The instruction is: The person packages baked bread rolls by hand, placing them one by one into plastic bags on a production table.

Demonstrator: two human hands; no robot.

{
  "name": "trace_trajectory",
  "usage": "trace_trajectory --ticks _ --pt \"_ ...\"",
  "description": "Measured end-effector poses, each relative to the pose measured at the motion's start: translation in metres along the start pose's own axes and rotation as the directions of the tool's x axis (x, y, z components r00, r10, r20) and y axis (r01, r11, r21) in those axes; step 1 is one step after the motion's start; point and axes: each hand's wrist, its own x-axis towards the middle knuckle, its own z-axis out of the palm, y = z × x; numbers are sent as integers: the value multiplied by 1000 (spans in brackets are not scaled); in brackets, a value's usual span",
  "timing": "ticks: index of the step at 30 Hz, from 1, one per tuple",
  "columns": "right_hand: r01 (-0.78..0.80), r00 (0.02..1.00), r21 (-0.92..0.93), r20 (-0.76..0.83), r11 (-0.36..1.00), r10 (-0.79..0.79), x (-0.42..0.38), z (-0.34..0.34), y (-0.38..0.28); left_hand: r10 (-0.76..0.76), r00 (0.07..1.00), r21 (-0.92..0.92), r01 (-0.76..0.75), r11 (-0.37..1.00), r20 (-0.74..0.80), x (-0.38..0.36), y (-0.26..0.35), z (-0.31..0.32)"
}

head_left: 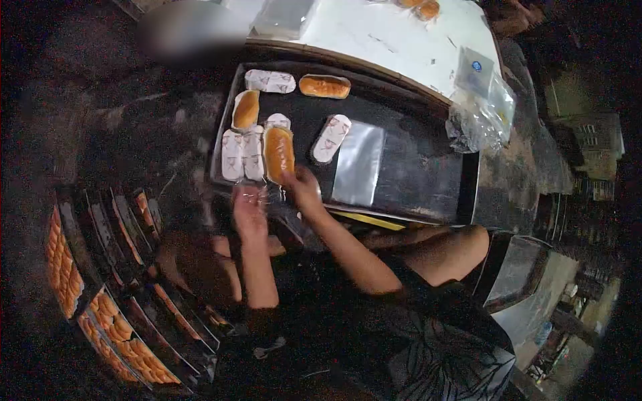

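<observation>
Your right hand (302,189) pinches the bare bun (278,154) at frame centre; your left hand (249,208) grips a clear wrapper (257,194) beside it, mouth close for loading.

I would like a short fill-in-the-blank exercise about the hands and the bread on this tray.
1. The right hand touches an unwrapped ____ at its near end.
2. The left hand holds a clear plastic ____.
3. The buns lie on a dark ____.
4. Wrapped buns lie to the ____ of the touched bun.

Missing words: bun; bag; tray; left
</observation>
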Motion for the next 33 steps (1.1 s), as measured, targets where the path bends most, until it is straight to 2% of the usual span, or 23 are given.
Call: trace_trajectory --ticks 1,3,6,7,8,9,11,14,16,17,19,21,22,23,24,25,26,27,29,30,31,32,33 --pt "172 917 -445 -254 879 -308 35 23 20 279 919 16 -286 958 -279 -7 5 4" --pt "194 931 -569 -148 799 -332 63 35 24 268 924 -62 -295 953 -272 -13 13 11" --pt "266 963 -382 56 885 -265 42 -4 8 318 924 -184 -358 916 -213 -10 23 -7" --pt "396 916 -243 176 886 -361 22 -26 2 376 910 -248 -410 878 -172 -5 21 -17" --pt "498 844 -93 281 862 -457 -1 -49 2 312 922 -388 -380 840 -229 -8 25 -10" --pt "594 767 -158 408 789 -496 -16 -66 8 296 925 -394 -370 841 -237 -8 17 -6" --pt "587 799 -541 509 602 -320 -63 -85 -30 239 971 -296 -229 927 -1 -6 -8 11" --pt "513 858 -477 285 714 -426 -82 -92 -45 131 972 -286 -72 956 194 -11 -39 33" --pt "522 853 -471 306 711 -424 -92 -97 -42 106 951 -222 -41 974 291 -15 -44 35" --pt "539 841 -464 346 703 -416 -93 -97 -41 108 949 -213 -44 976 297 -24 -54 42" --pt "426 900 -382 269 820 -342 -90 -90 -43 47 992 -1 -48 999 116 -49 -83 61" --pt "518 855 -328 228 790 -466 -90 -88 -38 32 992 53 -39 998 119 -56 -69 76" --pt "666 735 -236 366 707 -570 -90 -91 -20 -41 990 -72 51 996 132 -50 -57 67" --pt "674 729 -234 366 701 -579 -92 -94 -18 -108 982 -199 138 970 156 -46 -51 64" --pt "644 760 -296 357 706 -544 -93 -99 -16 -176 984 -115 179 977 34 -48 -56 65" --pt "610 790 -353 341 709 -509 -93 -102 -16 -167 985 -111 171 979 43 -51 -69 67" --pt "491 867 -560 239 667 -437 -85 -106 -25 -128 991 129 123 984 37 -57 -89 67" --pt "492 869 -444 195 748 -456 -72 -117 -30 -88 995 363 68 929 40 -60 -104 63" --pt "572 754 -509 18 643 -656 -28 -149 -58 -159 945 568 -33 822 285 -51 -118 55" --pt "653 565 -622 21 432 -825 -21 -161 -98 -192 922 866 -223 447 337 -53 -116 65" --pt "526 676 -591 -146 612 -722 -12 -161 -130 -197 922 868 -220 444 334 -45 -120 67" --pt "612 586 -549 -170 569 -793 -7 -158 -158 -20 733 725 -677 -126 680 -29 -129 63" --pt "693 481 -510 -198 509 -854 -5 -153 -176 -152 631 574 -763 -295 761 4 -150 24"
